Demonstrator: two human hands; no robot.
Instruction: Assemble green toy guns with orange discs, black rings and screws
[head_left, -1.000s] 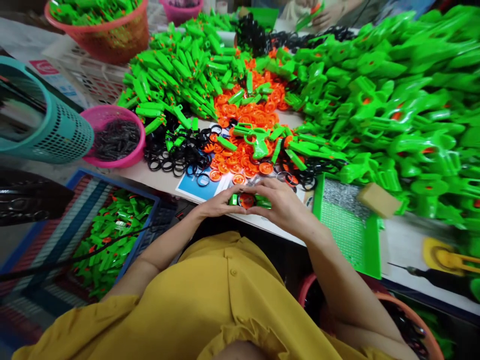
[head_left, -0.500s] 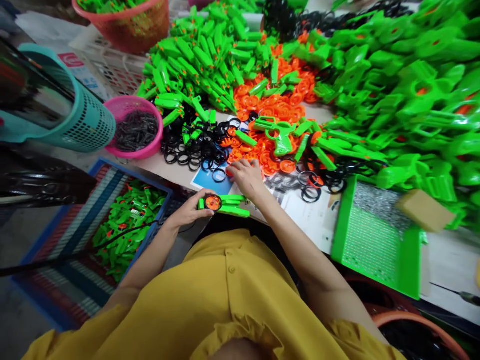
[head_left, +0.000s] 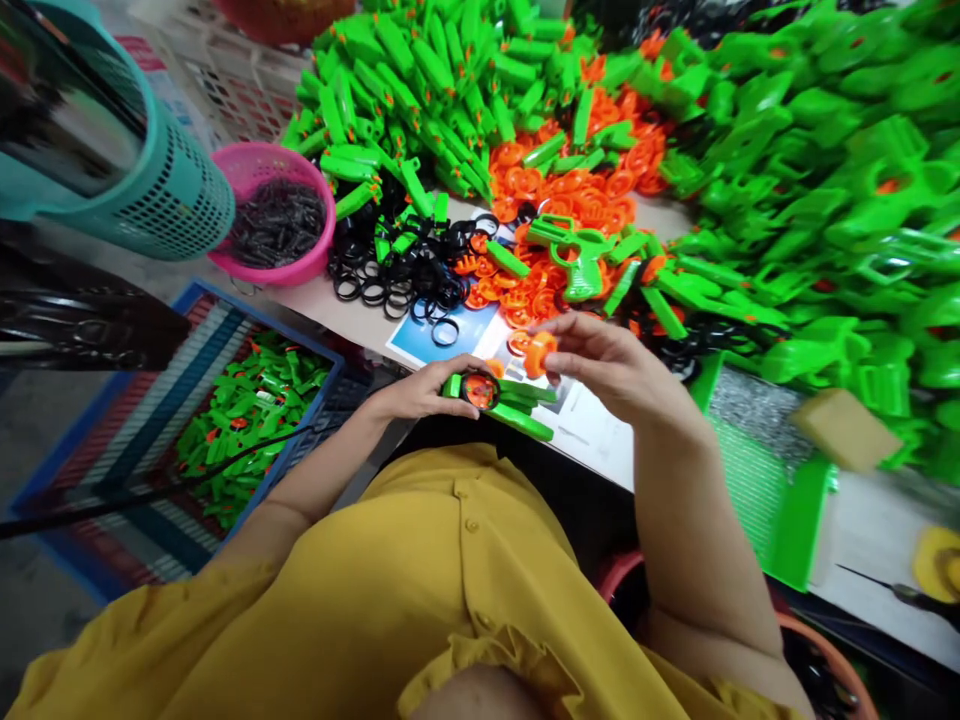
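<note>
The left hand (head_left: 420, 392), just below the centre of the frame, has its fingers closed on one end of a long green plastic assembly (head_left: 525, 420) with a black ring around an orange disc (head_left: 480, 391). The thumb is beneath and the fingers above, a grip that probably steadies the piece while leaving the disc face uncovered.

To its right, the right hand (head_left: 619, 372) pinches a round orange plastic part (head_left: 538, 356) between thumb and fingertips, above a printed white sheet (head_left: 600, 437). That light hold likely makes the small part easy to turn.

Orange plastic discs (head_left: 592, 208) lie heaped beyond the hands, with loose black rings (head_left: 409, 268) to their left and a green pistol-shaped part (head_left: 585, 279) on the near side of the heap. Kept this close on the surface (head_left: 311, 303), they seem meant for short reaches. A pink plastic basket (head_left: 325, 245) at upper left holds small dark pieces (head_left: 277, 232), presumably to stop them scattering.

The white sheet and a blue printed card (head_left: 420, 338) carry print too small to read; no brand can be made out.
</note>
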